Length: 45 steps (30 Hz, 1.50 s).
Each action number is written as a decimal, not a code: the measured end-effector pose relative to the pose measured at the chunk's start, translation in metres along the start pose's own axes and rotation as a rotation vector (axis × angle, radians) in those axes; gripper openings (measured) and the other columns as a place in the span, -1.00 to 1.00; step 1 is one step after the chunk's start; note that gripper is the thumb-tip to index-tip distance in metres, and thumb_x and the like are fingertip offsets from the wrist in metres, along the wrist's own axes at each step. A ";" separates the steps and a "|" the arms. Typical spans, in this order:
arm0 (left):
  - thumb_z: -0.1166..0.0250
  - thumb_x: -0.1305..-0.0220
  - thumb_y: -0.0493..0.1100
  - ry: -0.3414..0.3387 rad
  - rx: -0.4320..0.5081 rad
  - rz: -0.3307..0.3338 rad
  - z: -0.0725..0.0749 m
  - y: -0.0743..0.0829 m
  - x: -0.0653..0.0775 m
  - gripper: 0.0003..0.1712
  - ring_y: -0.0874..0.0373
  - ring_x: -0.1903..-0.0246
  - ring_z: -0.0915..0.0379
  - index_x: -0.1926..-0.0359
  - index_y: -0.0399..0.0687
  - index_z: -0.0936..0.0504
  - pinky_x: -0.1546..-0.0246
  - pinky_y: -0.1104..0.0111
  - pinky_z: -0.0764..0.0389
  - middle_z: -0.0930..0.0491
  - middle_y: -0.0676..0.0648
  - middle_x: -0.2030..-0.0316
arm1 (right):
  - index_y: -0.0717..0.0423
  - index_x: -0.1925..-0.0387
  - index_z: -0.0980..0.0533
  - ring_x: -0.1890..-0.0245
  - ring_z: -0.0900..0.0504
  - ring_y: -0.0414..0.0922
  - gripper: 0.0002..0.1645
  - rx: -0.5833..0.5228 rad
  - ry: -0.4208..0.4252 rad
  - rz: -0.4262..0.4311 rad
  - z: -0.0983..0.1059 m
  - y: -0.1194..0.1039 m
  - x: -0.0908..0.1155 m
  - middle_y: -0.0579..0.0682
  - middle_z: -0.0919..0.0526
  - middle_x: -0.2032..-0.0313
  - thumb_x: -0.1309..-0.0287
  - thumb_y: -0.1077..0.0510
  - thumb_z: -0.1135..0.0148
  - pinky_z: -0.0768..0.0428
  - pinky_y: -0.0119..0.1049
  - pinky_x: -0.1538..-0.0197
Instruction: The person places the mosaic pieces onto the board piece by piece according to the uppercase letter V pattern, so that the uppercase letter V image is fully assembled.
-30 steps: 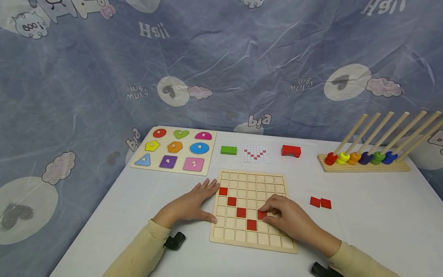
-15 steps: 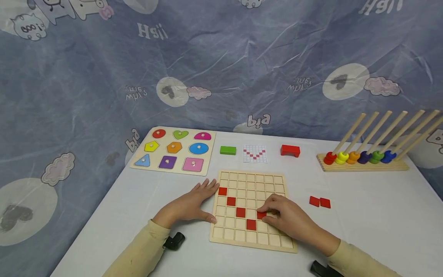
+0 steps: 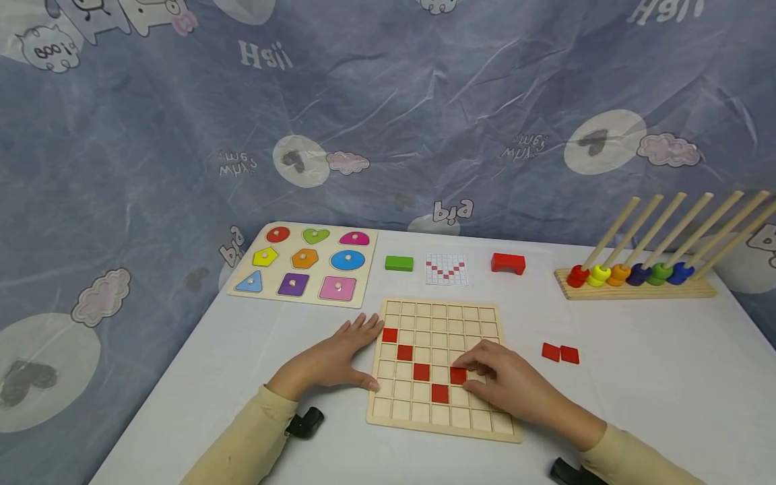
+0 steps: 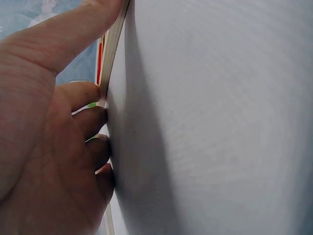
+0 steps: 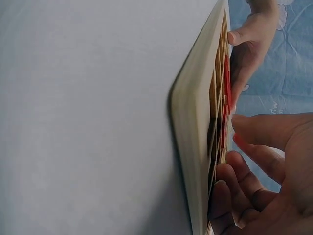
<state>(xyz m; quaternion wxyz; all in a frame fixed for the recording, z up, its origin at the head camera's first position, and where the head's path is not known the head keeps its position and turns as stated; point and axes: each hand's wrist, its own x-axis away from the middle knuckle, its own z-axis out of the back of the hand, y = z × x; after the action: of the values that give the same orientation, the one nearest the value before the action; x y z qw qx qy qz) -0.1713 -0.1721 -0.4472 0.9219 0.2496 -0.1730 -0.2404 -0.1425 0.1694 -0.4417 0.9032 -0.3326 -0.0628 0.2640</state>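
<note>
My left hand (image 3: 333, 353) lies spread along the left edge of the wooden grid board (image 3: 445, 430), thumb and fingertips at its rim. In the left wrist view, the thumb (image 4: 63, 36) reaches the board's edge. My right hand (image 3: 512, 380) is over the board's right half. Its index finger and thumb stand apart at the upper and lower right edges of a red square tile (image 3: 458, 376), which lies in a cell. Several other red tiles are in cells, in a diagonal from the upper left down to the tile (image 3: 440, 393) beside it.
Two loose red tiles (image 3: 560, 353) lie right of the board. Behind it are a green block (image 3: 399, 263), a pattern card (image 3: 446, 269) with a red V, and a red arch block (image 3: 508, 264). A shape puzzle (image 3: 285, 298) is back left, a peg rack (image 3: 642, 292) back right.
My right thumb has drawn slightly away from the red tile, so more of it shows, and the right wrist has shifted a little right. The left hand stays put.
</note>
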 end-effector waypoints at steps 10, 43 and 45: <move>-0.59 0.02 0.23 0.004 -0.012 -0.002 0.000 -0.001 0.000 0.30 -0.04 -0.60 0.33 -0.61 -0.01 -0.07 -0.57 0.04 0.19 0.06 -0.04 -0.61 | -0.15 0.05 -0.67 0.24 -0.54 -0.31 -0.71 -0.042 0.025 -0.034 0.011 0.003 0.007 -0.27 -0.60 0.19 -0.18 0.10 -0.48 -0.61 -0.38 0.16; -0.58 0.02 0.25 -0.002 -0.013 0.008 -0.001 0.000 -0.001 0.31 0.00 -0.60 0.33 -0.61 0.02 -0.07 -0.57 0.06 0.19 0.06 0.00 -0.61 | -0.07 0.00 -0.69 0.32 -0.48 -0.30 -0.63 0.157 0.206 -0.165 0.057 0.064 0.043 -0.21 -0.61 0.25 -0.13 0.21 -0.50 -0.55 -0.43 0.31; -0.58 0.02 0.25 -0.003 -0.016 0.008 0.000 0.000 0.000 0.31 0.00 -0.60 0.33 -0.61 0.02 -0.07 -0.57 0.06 0.19 0.06 0.00 -0.61 | -0.06 0.00 -0.69 0.33 -0.48 -0.30 -0.62 0.166 0.218 -0.170 0.058 0.068 0.044 -0.18 -0.62 0.23 -0.12 0.22 -0.51 -0.54 -0.43 0.31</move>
<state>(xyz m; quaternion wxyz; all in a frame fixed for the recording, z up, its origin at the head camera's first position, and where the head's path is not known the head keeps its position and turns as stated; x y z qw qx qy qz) -0.1714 -0.1717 -0.4475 0.9245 0.2413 -0.1734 -0.2385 -0.1515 0.2688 -0.4425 0.9481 -0.2770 0.0299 0.1532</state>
